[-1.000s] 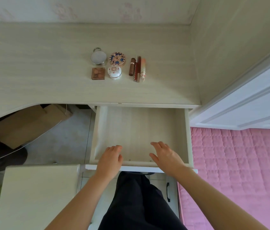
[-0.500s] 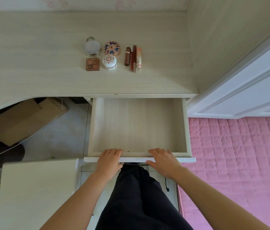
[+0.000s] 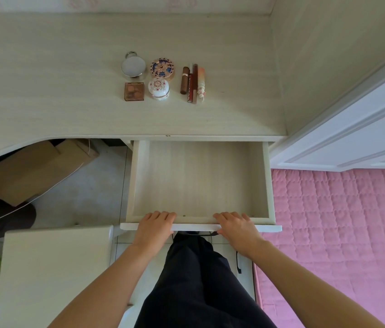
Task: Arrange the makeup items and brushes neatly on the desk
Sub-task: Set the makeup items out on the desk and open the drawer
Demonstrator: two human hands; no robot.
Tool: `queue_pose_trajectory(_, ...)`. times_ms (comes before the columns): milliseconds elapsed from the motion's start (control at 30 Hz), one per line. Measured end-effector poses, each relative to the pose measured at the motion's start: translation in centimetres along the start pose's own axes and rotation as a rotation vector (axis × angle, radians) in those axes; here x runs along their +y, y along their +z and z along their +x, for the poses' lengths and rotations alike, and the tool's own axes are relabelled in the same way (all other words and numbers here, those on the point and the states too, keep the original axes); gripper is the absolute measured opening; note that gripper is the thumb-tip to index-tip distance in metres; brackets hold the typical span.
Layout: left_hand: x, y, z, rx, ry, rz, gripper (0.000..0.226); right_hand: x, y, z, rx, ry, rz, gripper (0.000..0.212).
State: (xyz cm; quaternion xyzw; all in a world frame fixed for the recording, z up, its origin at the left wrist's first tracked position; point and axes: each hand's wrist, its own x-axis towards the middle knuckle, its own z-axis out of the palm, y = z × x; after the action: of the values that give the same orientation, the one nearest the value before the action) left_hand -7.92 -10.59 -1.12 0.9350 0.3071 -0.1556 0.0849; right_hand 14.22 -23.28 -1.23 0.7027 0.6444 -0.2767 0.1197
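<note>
On the pale wooden desk [image 3: 44, 95] the makeup lies in a tidy group: a silver round compact [image 3: 133, 66], a flower-patterned compact [image 3: 162, 68], a brown square palette [image 3: 134, 91] and a white round jar [image 3: 158, 88]. To their right, a brown lipstick [image 3: 184, 80], a red tube [image 3: 191, 87] and a pink-orange tube [image 3: 201, 81] lie side by side. Below them an empty drawer [image 3: 198, 181] stands pulled out. My left hand [image 3: 154, 227] and my right hand [image 3: 237, 229] both grip its white front panel, fingers over the top edge, thumbs at the front.
A cardboard box [image 3: 28, 171] sits under the desk at the left. A white surface [image 3: 54, 268] is at the lower left, a pink quilt [image 3: 340, 233] at the right below a white panelled door [image 3: 352, 129]. A wooden side panel [image 3: 328, 55] closes the desk's right.
Both hands have drawn back from inside the drawer onto its front panel and taken hold of it. The makeup on the desk has not moved.
</note>
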Motion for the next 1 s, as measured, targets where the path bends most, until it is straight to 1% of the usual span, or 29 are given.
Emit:
queue_pose_trajectory(133, -0.4, -0.5, 1.0, -0.071, -0.011, -0.038, 0.045, 0.6, -0.8, 0.8, 0.017, 0.000, -0.004, 0.039)
queue_pose_trajectory(300, -1.3, -1.2, 3.1, -0.100, -0.035, -0.058, 0.043, 1.6, -2.3, 2.6, 0.034, 0.003, -0.023, 0.038)
queue_pose_trajectory(800, -5.2, -2.6, 11.1, -0.045, -0.012, -0.084, 0.047, 4.4, -6.9, 9.0, 0.064, 0.086, -0.012, 0.044)
queue_pose_trajectory(900, -5.3, -3.0, 12.0, -0.019, -0.039, -0.115, 0.044, 4.6, -7.3, 9.7, 0.079, 0.098, -0.009, 0.047)
queue_pose_trajectory(1000, -5.1, -3.5, 12.5, 0.015, -0.124, -0.207, 0.041, 4.6, -7.6, 10.4, 0.078, 0.116, 0.004, 0.048)
